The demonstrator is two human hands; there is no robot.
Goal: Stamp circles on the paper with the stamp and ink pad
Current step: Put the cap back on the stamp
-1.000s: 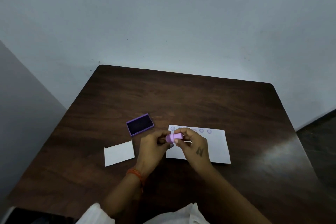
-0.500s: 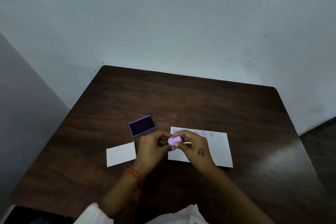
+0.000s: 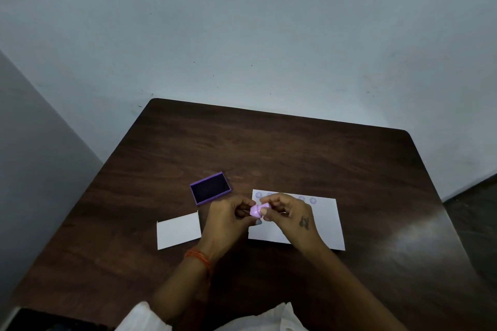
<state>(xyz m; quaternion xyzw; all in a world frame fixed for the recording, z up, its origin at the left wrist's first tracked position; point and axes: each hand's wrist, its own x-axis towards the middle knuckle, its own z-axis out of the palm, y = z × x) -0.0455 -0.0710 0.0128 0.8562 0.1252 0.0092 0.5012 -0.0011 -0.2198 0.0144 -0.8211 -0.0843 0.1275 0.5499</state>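
Observation:
A small pink stamp [image 3: 258, 209] is held between both hands just above the left end of the white paper [image 3: 326, 223]. My left hand [image 3: 228, 219] pinches its left side, and my right hand [image 3: 289, 213] grips its right end with fingertips. A row of faint purple circles [image 3: 306, 199] runs along the paper's far edge, partly hidden by my right hand. The open purple ink pad [image 3: 210, 188] lies on the table up and left of my hands.
A smaller white card [image 3: 178, 230] lies left of my left hand. The dark wooden table [image 3: 269, 148] stands against a pale wall. White cloth [image 3: 285, 317] shows at the bottom edge.
The stamp has been turned a little between the fingers. My hands stay together over the paper's left end; the view has shifted slightly.

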